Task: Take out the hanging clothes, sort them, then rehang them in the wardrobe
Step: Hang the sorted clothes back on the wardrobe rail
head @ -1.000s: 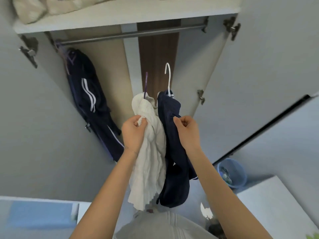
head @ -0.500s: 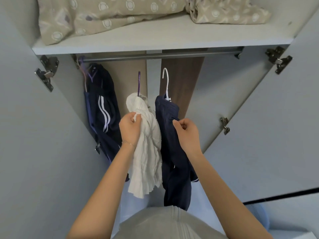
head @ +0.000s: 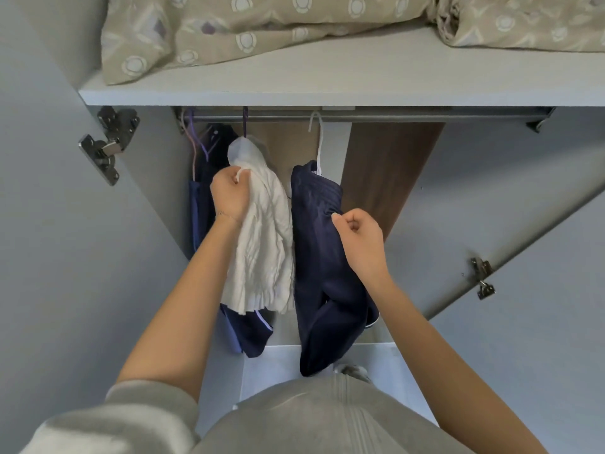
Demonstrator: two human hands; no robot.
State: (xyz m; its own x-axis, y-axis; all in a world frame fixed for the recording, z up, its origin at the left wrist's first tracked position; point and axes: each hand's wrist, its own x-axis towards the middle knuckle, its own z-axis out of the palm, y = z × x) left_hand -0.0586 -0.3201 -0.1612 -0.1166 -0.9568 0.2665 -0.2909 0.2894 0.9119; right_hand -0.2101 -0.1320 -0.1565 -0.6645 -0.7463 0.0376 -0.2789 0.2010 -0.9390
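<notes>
head view: looks down along two bare forearms into an open wardrobe [head: 386, 178].
grey top [head: 311, 421]: fills the bottom edge, with a pushed-up grey sleeve [head: 137, 411] on the left arm.
right hand [head: 358, 239]: fingers curled in tight, thumb and forefinger pinching a fold at the right edge of the navy garment [head: 324, 283].
left hand [head: 229, 196]: closed in a fist round the upper part of the white garment [head: 265, 244], with a small white loop poking out above the knuckles.
white garment: crinkled, hanging from a purple hanger [head: 245, 121] whose hook sits over the rail [head: 409, 118]; its right side touches the navy garment.
navy garment: draped long over a white hanger [head: 318, 142]; the hook reaches up to the rail, but i cannot tell whether it is over it.
dark jacket [head: 204, 178]: hangs at the far left of the rail behind the left hand, its hem showing below the white garment.
doors: both stand open, a metal hinge [head: 108, 145] on the left and a smaller hinge [head: 481, 276] on the right.
shelf [head: 327, 90]: pale, directly above the rail.
bedding [head: 229, 31]: beige with round motifs, bunched on the shelf.
</notes>
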